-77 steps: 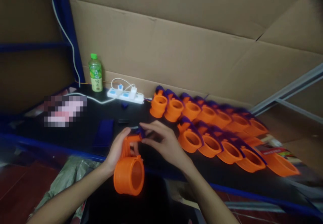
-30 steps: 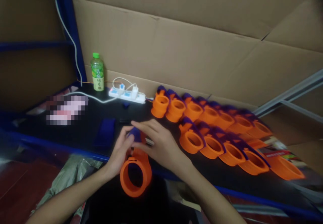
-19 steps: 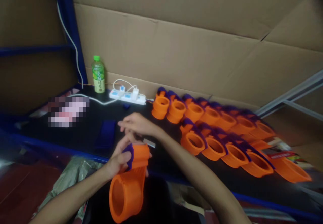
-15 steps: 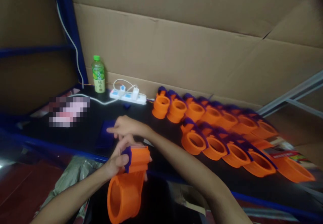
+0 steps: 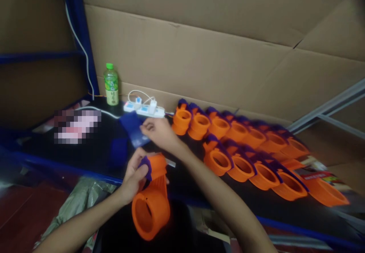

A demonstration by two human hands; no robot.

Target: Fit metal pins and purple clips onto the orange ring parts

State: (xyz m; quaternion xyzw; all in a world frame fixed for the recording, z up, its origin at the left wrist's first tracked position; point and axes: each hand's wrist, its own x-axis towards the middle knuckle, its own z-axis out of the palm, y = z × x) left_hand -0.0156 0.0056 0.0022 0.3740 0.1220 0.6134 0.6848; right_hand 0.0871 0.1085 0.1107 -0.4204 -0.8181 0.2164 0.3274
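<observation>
My left hand is closed around the top of an orange tape dispenser with a dark blue-purple edge piece. The dispenser's wide ring hangs down towards me. My right hand is beyond it, thumb and fingers pinched at the edge of a flat, shiny blue sheet above the table. Another flat blue piece lies on the black table to the left of the dispenser. Part of a small pale strip shows behind the dispenser.
Several orange dispensers stand in two rows on the right of the black table. A white power strip and a green-capped bottle stand at the back, by the cardboard wall. A plastic sack lies below the table's front edge.
My right hand has moved back and right from the blue pieces, and a blue sheet now shows at its fingers. The dispenser in my left hand has swung slightly right and up.
</observation>
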